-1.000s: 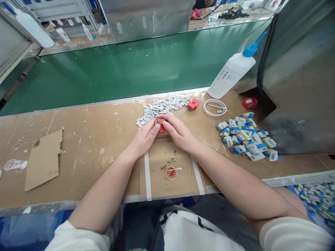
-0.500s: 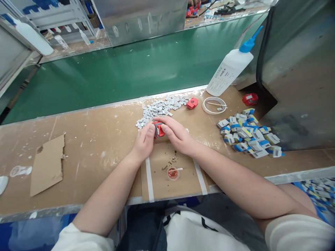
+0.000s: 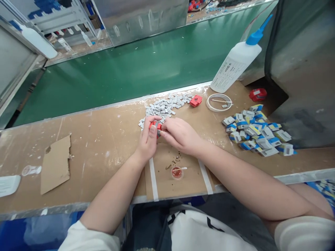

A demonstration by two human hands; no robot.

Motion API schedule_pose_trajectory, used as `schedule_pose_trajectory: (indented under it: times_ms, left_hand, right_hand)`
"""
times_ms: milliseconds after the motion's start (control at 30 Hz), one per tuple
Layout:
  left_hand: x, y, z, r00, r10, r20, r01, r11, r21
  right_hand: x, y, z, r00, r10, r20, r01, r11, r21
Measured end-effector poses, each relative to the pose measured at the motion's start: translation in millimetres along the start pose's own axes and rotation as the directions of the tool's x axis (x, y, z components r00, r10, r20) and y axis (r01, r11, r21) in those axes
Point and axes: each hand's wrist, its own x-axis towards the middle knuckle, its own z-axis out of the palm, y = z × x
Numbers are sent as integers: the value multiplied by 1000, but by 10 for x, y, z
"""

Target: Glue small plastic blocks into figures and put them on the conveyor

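My left hand [image 3: 147,143] grips a small red and grey plastic block [image 3: 156,126], its thumb and fingers wrapped round it. From the other side, my right hand [image 3: 183,136] has its fingers curled against the block's right edge; its fingertips are partly hidden. Just behind both hands spreads a heap of small light-grey tiles [image 3: 162,107]. A similar red piece [image 3: 195,100] lies at the right end of that heap. Closer to me, a little clear cup [image 3: 177,173] of reddish stuff has a cotton swab [image 3: 180,169] laid across it.
To the right stand a white squeeze bottle [image 3: 232,68] with a blue nozzle, a tape roll [image 3: 218,103] and a pile of blue, white and yellow pieces [image 3: 258,134]. Another red piece [image 3: 258,94] sits behind. Cardboard [image 3: 56,165] lies left; a green belt [image 3: 125,73] runs beyond the table.
My right hand has shifted its grip, fingers now more curled at the block's side, and the block has turned in my left hand. The whole view has swung slightly.
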Motion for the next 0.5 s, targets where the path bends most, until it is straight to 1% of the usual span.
schedule_pose_trajectory:
  times_ms: [33,100,200,333,400,500]
  left_hand:
    - [-1,-23,-16,999,35,-9,-34,999,30]
    - [1,-53,-45,997,69,-23,-67,996,62]
    - [17,-33,-101,995,99,31,-102,987,124]
    - [60,68,-202,980,130,153,-160,966,203]
    - [80,98,-237,968,142,206,-187,958,217]
    - [92,85,-244,957,187,222,-232,952,201]
  right_hand:
    - [4,-7,-10,999,-34,19,35,998,-59]
    - [12,-11,-23,997,-73,30,77,986,-148]
    - [17,8,-32,992,-125,35,129,966,-224]
    - [17,74,-41,978,-206,24,204,939,-277]
    - [20,112,-51,970,-241,10,234,930,-284]
    - [25,163,-75,963,-270,11,262,920,-291]
